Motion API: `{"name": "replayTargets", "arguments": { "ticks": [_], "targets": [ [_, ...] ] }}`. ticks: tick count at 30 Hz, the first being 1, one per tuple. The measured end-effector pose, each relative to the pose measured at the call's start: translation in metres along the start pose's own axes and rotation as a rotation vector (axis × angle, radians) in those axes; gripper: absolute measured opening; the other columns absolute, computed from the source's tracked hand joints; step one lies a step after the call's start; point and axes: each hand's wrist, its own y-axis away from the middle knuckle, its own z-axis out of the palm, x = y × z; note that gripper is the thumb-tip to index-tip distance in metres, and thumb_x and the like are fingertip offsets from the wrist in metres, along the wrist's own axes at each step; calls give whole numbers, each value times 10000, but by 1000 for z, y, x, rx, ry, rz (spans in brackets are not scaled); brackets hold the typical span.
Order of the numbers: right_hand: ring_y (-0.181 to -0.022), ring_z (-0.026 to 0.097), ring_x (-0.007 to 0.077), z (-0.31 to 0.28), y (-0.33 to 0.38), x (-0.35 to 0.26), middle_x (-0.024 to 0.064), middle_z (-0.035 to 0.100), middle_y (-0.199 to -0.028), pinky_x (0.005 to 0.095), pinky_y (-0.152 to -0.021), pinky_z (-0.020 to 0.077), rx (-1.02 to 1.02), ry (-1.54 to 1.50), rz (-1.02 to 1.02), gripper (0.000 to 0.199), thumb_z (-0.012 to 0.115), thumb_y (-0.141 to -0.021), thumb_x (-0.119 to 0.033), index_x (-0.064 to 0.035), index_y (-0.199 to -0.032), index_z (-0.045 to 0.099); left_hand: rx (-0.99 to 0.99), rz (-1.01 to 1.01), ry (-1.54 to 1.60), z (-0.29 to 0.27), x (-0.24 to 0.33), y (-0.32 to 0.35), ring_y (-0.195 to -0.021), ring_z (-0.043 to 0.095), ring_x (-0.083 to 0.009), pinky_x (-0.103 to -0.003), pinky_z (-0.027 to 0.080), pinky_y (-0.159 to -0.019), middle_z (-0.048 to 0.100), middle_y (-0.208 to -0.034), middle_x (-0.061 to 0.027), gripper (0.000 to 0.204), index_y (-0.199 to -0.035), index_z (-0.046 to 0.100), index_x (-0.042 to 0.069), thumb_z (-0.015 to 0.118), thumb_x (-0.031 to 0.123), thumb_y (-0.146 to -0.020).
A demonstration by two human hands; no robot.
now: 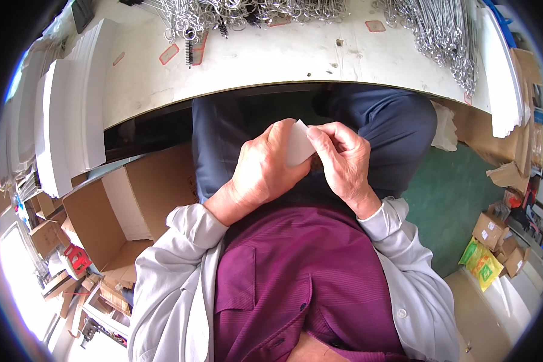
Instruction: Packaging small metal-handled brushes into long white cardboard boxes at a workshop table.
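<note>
Above my lap, my left hand (264, 163) is closed around a small white piece (298, 145), which looks like a card or a little stack of paper. My right hand (347, 161) pinches that same piece by its upper right edge between thumb and fingers. Part of the white piece is hidden by both hands, so I cannot tell how thick it is. Beyond my hands, on the white table (271, 63), lies a heap of metal wires with looped ends (247, 13). A narrow black-bristled brush (189, 53) sticks out of the heap toward me.
More looped wires (443, 36) lie in a bundle at the table's right. Tall white sheets or flat boxes (72, 108) stand at the left. An open cardboard box (90, 223) sits on my left; small cartons (490, 229) and a yellow-green bag (481, 263) are low on the right.
</note>
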Motion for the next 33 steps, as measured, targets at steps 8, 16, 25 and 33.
{"name": "replayTargets", "arguments": {
  "ticks": [8, 16, 25, 33],
  "targets": [
    [-769, 722, 184, 7, 7, 7, 164, 756, -961, 309, -696, 567, -63, 73, -259, 428, 732, -983, -159, 12, -1366, 643, 0, 10, 27, 2, -5, -4, -871, 744, -380, -423, 621, -735, 721, -1014, -195, 562, -1227, 598, 1, 863, 188, -768],
    [-742, 719, 188, 11, 11, 8, 188, 734, -899, 315, -689, 566, -138, 223, -348, 513, 742, -957, -97, 16, -1431, 585, 24, 45, 38, 1, -12, 3, -852, 749, -379, -418, 622, -714, 721, -992, -207, 570, -1236, 597, -6, 873, 173, -771],
    [-888, 730, 142, 11, 7, -1, 196, 765, -1016, 296, -767, 580, -76, 130, -270, 374, 697, -982, -64, 34, -1340, 655, 19, 50, 32, 0, -4, -4, -861, 732, -431, -464, 619, -719, 712, -999, -253, 531, -1215, 577, -36, 795, 155, -769],
    [-832, 647, 69, 1, -4, -7, 60, 721, -1044, 234, -725, 541, -27, -31, -175, 369, 637, -1036, -60, 32, -1393, 615, -81, -19, 16, -23, -2, 5, -986, 715, -423, -463, 605, -825, 699, -1113, -234, 663, -1311, 558, 3, 867, 191, -755]
  ]
}}
